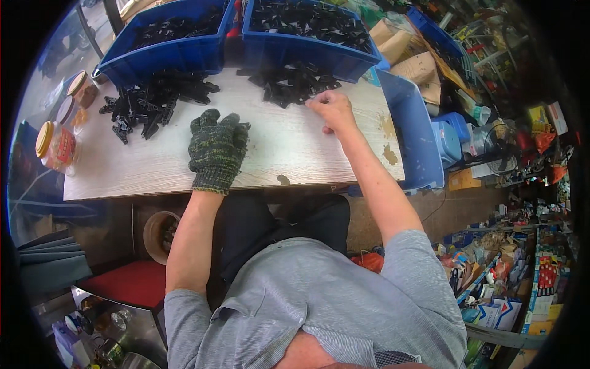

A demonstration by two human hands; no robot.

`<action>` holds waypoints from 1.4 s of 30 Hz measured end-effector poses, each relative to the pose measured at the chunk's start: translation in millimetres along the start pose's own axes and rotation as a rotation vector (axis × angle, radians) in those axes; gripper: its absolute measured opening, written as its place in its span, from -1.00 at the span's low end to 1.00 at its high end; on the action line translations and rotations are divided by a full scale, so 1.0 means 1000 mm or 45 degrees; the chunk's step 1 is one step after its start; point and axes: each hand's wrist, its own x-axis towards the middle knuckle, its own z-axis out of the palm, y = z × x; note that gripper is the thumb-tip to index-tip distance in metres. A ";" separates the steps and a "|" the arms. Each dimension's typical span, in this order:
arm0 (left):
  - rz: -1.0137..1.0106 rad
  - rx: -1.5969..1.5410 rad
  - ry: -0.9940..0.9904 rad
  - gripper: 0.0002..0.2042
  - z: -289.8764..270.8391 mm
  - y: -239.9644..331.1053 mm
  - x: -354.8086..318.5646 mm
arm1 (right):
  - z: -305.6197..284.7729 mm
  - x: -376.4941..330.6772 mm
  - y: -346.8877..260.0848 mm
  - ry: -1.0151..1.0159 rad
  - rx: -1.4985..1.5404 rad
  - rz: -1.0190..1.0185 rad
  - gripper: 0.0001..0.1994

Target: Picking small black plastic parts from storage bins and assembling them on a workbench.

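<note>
My left hand [217, 147] wears a dark green and black knitted glove and rests over the near middle of the pale wooden table [276, 157]. Its fingers are curled in; what they hold, if anything, is hidden. My bare right hand [335, 112] is at the near right edge of a pile of black plastic parts [289, 85], thumb and forefinger pinched together. Whatever lies between those fingertips is too small to make out. Another heap of black plastic parts [150, 101] spreads beyond the gloved hand, to the left.
Two blue bins, one at far left [166, 56] and one at far right [307, 50], hold more black parts. Lidded jars [61, 147] line the table's left edge. A large blue tub [418, 135] stands against the right edge. Below, left, is a round bucket [152, 237].
</note>
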 end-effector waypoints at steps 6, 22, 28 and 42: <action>0.078 -0.487 0.306 -0.64 0.010 0.005 -0.007 | -0.007 -0.004 0.011 0.009 0.299 0.086 -0.77; -0.169 -1.130 -0.077 -0.73 0.034 0.074 -0.015 | 0.044 -0.089 -0.010 -0.203 0.848 -0.044 -0.82; 0.030 -0.862 0.147 -0.73 0.028 0.066 -0.019 | 0.042 -0.093 -0.021 -0.297 0.787 0.073 -0.78; 0.197 -0.120 0.396 -0.73 0.003 -0.004 -0.013 | 0.049 -0.104 -0.024 -0.437 1.023 0.147 -0.72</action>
